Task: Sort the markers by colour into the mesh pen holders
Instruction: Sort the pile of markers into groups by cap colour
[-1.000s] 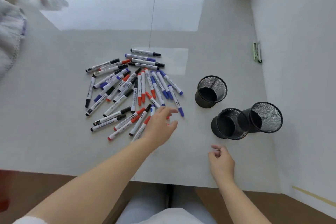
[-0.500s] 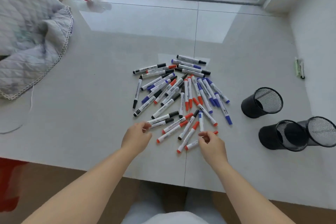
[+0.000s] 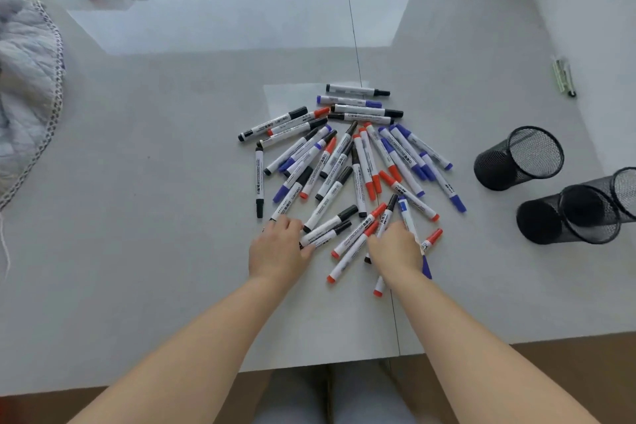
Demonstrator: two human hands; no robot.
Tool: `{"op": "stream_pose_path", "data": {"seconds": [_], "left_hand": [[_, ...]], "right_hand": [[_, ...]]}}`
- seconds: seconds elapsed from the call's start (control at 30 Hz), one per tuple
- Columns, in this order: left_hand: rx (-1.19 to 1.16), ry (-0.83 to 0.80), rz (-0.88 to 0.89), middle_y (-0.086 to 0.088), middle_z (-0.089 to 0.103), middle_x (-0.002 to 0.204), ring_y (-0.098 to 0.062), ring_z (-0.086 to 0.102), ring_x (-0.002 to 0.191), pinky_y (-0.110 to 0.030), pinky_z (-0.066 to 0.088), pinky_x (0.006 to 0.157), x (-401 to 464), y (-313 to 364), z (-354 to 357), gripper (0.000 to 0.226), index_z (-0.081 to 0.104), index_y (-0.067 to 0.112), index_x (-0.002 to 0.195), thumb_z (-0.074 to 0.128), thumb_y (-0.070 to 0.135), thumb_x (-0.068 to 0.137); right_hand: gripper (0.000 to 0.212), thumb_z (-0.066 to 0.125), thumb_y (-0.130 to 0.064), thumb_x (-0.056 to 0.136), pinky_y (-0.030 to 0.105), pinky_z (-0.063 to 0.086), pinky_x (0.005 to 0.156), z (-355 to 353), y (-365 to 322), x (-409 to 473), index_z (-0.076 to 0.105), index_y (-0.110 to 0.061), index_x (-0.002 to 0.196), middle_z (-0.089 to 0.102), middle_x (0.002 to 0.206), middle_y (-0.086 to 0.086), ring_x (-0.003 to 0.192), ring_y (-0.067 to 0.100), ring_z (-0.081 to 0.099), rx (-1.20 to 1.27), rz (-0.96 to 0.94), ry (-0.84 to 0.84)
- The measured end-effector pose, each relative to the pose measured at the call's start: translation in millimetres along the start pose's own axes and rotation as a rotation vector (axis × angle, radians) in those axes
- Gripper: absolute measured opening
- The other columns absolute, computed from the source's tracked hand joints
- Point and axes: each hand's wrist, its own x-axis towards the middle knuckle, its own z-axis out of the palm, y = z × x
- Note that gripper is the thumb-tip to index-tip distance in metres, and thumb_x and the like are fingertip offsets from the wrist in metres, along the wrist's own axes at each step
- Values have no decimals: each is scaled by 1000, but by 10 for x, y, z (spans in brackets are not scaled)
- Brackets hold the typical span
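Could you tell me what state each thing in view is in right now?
Marker pile: capped, unsorted, flat on the table.
Three mesh holders: lying tipped; no markers visible inside.
Left hand: fingers on black markers.
Right hand: resting on the pile's near edge; grip unclear.

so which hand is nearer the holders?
Right. The right hand is at the pile's near right edge, left of the holders; the left hand is further left.
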Motion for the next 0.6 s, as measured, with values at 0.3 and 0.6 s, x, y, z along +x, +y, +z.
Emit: {"op": "stream_pose_path", "data": {"seconds": [0.3,0.6], "left_hand": [[5,25,-10,1,54,103,-18,53,96,-29,40,70,13,157,132,42,44,18,112,55,47,84],[-163,-141,-208,-12,52,104,-28,46,79,-33,33,60,-50,215,44,22,43,8,107,42,22,91]], "right_hand": [[38,50,-25,86,36,55,72,0,-116,154,49,-1,114,62,108,18,87,32,65,18,74,-123],[19,44,-27,86,30,47,49,-275,-134,110,48,-13,74,57,71,6,60,22,56,342,-152,-121]]}}
